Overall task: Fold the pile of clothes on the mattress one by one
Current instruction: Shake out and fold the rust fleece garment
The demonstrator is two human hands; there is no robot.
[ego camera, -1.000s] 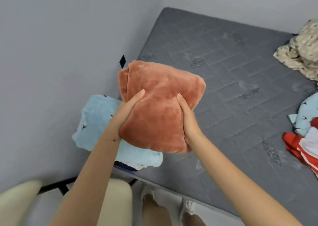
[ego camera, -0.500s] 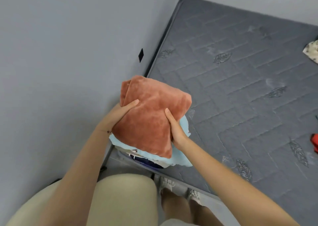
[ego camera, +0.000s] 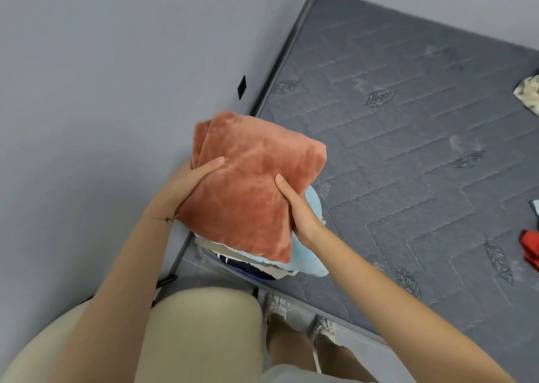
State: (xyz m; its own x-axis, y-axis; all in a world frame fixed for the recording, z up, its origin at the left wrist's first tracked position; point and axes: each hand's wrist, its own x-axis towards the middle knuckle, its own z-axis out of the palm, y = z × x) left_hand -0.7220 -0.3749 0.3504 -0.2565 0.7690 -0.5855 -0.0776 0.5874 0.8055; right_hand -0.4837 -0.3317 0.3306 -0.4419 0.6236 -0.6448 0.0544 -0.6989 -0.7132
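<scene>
Left hand [ego camera: 186, 184]: we grip the folded rust towel [ego camera: 250, 187].
Right hand [ego camera: 297, 207]: clasps its other side.
Beneath: folded stack [ego camera: 309, 263].

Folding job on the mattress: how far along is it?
Done: a stack of folded items at the mattress corner, light blue one on top. In hand: the folded rust-orange piece, held by left hand and right hand over that stack. Left: loose clothes at the right edge.
</scene>
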